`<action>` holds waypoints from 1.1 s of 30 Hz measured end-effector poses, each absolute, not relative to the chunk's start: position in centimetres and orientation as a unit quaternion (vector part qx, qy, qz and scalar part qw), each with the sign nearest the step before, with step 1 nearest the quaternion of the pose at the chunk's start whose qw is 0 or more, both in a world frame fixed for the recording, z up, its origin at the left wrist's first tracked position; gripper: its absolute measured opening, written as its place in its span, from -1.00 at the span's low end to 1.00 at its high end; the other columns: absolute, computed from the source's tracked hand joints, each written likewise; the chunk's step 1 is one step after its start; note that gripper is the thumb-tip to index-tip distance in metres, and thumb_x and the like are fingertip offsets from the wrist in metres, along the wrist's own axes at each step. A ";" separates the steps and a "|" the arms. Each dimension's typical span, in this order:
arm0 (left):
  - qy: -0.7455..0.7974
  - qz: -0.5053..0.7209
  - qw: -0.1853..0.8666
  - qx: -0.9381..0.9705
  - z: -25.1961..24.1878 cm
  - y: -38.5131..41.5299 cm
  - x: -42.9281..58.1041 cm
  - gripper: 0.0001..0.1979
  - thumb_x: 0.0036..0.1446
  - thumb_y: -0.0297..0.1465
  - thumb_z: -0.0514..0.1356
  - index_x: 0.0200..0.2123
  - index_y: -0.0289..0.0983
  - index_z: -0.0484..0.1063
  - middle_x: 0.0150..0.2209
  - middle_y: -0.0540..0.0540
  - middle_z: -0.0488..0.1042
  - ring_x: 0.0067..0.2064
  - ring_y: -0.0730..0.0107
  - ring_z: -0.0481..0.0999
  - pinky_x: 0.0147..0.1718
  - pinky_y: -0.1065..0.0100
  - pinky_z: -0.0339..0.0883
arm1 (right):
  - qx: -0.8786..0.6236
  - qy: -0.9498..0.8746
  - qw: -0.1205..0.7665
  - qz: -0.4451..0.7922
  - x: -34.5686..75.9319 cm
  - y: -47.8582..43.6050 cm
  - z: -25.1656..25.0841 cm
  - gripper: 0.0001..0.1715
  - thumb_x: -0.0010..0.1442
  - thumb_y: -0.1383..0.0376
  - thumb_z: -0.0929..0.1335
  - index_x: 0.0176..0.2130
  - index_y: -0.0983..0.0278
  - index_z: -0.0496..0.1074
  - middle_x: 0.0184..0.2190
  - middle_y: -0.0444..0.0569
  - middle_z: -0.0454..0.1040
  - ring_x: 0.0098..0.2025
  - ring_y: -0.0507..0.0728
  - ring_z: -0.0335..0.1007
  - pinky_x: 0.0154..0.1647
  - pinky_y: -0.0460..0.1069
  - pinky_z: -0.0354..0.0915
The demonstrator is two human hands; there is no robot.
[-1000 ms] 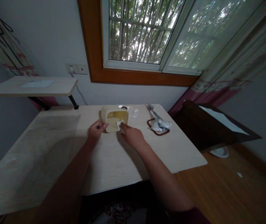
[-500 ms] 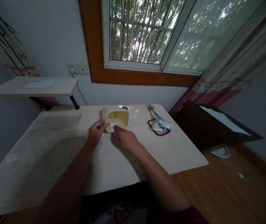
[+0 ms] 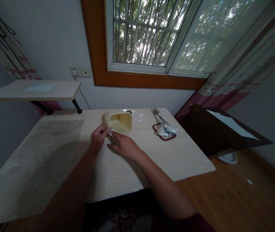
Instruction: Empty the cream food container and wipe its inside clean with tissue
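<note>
A cream plastic box point(image 3: 118, 121) lies on its side on the pale wooden table point(image 3: 118, 167), its open face towards me. My left hand point(image 3: 99, 138) rests at the box's left front corner with the fingers curled against it. My right hand point(image 3: 124, 145) is in front of the box, fingers pinched on a small white paper scrap point(image 3: 110, 131) that sits between both hands at the box's lower left edge.
A brown tray with a crumpled clear bag and a metal utensil point(image 3: 164, 130) lies right of the box. A raised shelf point(image 3: 34, 90) stands at the back left. A translucent mat point(image 3: 38, 154) covers the table's left part. A dark cabinet point(image 3: 214, 129) is at the right.
My right hand has slid left along the box's opening, carrying the white scrap from the right side to the lower left corner. The left hand has stayed put.
</note>
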State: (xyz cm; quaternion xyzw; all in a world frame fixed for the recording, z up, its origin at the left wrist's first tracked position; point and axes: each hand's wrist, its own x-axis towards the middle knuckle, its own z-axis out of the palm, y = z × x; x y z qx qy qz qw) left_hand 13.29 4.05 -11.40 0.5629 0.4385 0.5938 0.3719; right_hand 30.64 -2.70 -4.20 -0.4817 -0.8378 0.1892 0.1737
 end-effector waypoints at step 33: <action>0.432 0.621 0.467 0.459 -10.2 3.7 14.3 -0.60 -0.09 -0.11 0.44 -0.41 -0.26 0.39 -0.53 0.08 0.38 -0.51 0.50 0.38 -0.48 0.46 0.30 | -0.537 -0.827 0.104 0.133 31.3 -2.5 -3.9 -0.29 0.34 0.18 0.28 0.41 0.18 0.16 0.40 0.05 0.24 0.20 0.28 0.45 0.14 0.14 0.41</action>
